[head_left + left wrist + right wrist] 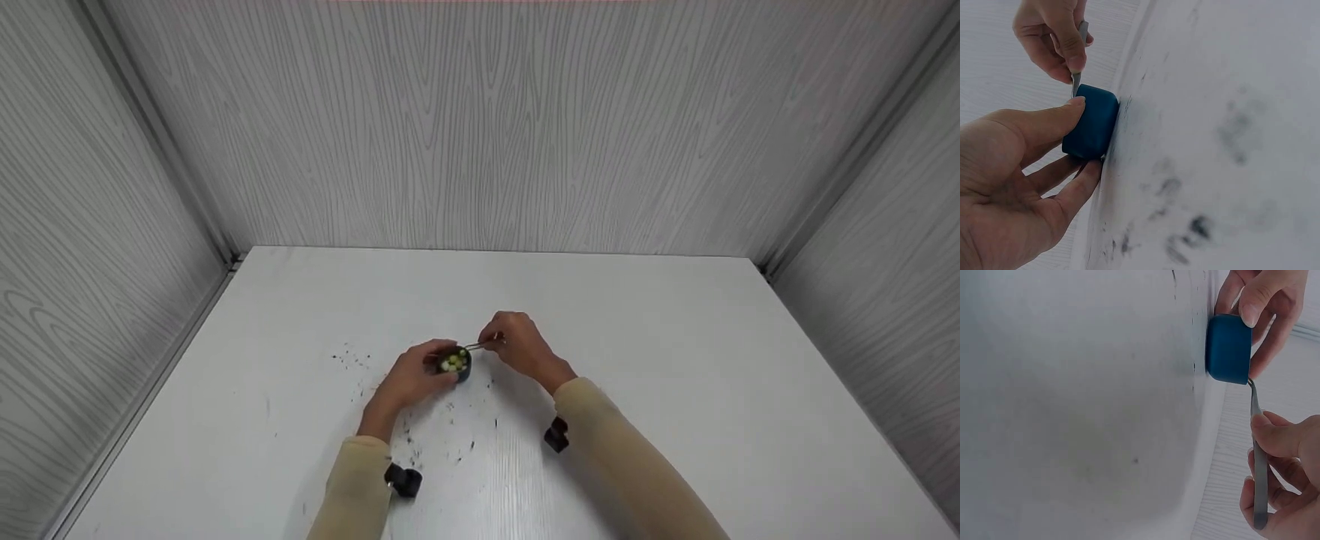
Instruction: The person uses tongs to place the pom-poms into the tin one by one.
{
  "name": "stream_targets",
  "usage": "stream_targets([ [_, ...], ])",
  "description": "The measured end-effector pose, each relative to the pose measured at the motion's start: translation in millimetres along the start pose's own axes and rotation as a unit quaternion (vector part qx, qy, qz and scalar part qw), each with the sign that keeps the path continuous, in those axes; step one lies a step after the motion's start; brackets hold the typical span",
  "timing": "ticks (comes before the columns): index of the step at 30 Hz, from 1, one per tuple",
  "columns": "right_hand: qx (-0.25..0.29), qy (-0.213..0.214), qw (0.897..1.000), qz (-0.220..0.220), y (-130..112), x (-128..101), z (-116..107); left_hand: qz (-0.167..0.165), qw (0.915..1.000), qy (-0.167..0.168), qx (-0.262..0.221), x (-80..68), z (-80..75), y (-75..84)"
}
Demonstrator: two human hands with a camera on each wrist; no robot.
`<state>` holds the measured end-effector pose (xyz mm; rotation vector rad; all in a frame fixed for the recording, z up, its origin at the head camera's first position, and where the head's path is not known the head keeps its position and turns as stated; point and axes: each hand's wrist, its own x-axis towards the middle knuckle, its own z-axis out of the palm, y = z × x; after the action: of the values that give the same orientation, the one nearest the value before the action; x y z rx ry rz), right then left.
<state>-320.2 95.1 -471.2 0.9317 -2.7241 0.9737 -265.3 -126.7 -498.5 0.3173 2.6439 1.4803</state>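
Observation:
A small blue cup stands on the white table, its mouth upward. Small green, yellow and white pieces lie inside it, visible only in the head view. My left hand grips the cup from the left, thumb on the near side and fingers round the far side. From the right, my right hand pinches a pair of metal tweezers between thumb and fingers. Their bent tips reach the cup's rim, right by the pieces in the head view.
Dark specks and smudges mark the table around and in front of the cup. Grey wood-grain panels enclose the table at the back and both sides. A black wrist camera sits on the left sleeve, another on the right.

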Motion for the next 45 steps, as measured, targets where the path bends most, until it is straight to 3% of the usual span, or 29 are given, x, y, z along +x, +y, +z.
stream_targets([
  [8,0.003,0.025,1.000,-0.006,5.4,-2.6,1.0,0.009,0.9999,0.001,-0.006,-0.2,0.9,-1.7],
  [15,0.012,0.045,0.999,-0.010,6.7,-12.4,-10.7,-0.007,1.0000,0.002,0.001,-0.4,1.4,-1.5],
  [26,0.014,0.112,0.993,0.020,26.3,-49.3,-56.1,-0.012,0.9999,0.002,0.006,-0.4,-1.6,-1.6],
  [33,-0.019,0.151,0.987,0.054,48.1,-79.9,-87.6,-0.011,0.9999,0.002,0.000,-2.4,-3.0,-1.8],
  [39,-0.036,0.162,0.981,0.103,65.0,-99.0,-106.6,-0.017,0.9998,0.001,-0.007,-3.3,-3.3,-1.8],
  [45,-0.044,0.161,0.980,0.112,71.4,-108.2,-118.5,-0.015,0.9999,0.003,0.000,-3.5,-4.3,-2.3],
])
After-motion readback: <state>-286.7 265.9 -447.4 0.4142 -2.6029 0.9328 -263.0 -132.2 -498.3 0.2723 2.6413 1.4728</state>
